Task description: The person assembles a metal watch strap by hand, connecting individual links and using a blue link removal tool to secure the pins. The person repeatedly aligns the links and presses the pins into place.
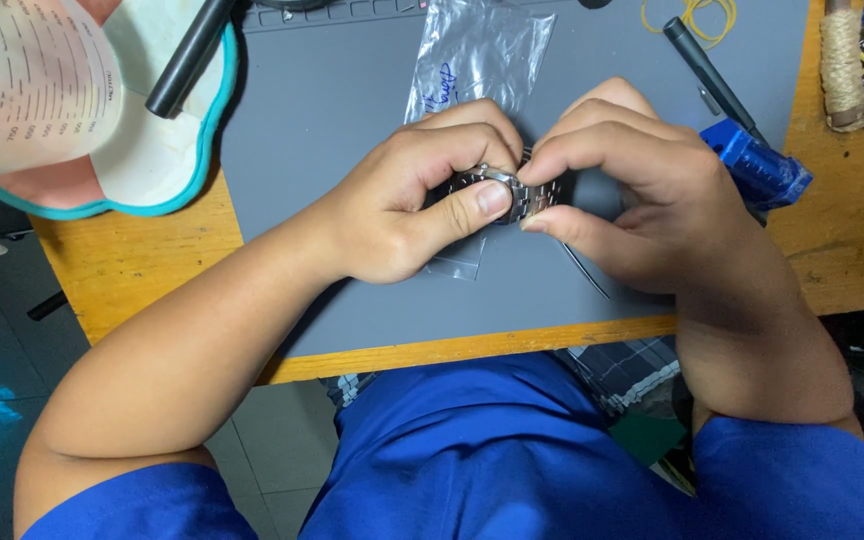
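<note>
Both my hands meet over the middle of a grey work mat [332, 110]. Between them is a silver metal watch with a link bracelet [514, 192]. My left hand [422, 195] pinches it with the thumb pressed on the links. My right hand [622, 185] grips the other side with fingers curled over it. Most of the watch is hidden by my fingers. A thin metal pin or wire [587, 272] lies on the mat under my right hand.
A clear plastic bag [472, 55] lies on the mat behind my hands. A blue tool [757, 165] and a black pen [702, 70] sit at right. A teal-rimmed tray [167, 150], a black tube [187, 60] and a measuring cup [27, 85] stand at left. Yellow rubber bands [697, 18] lie far back.
</note>
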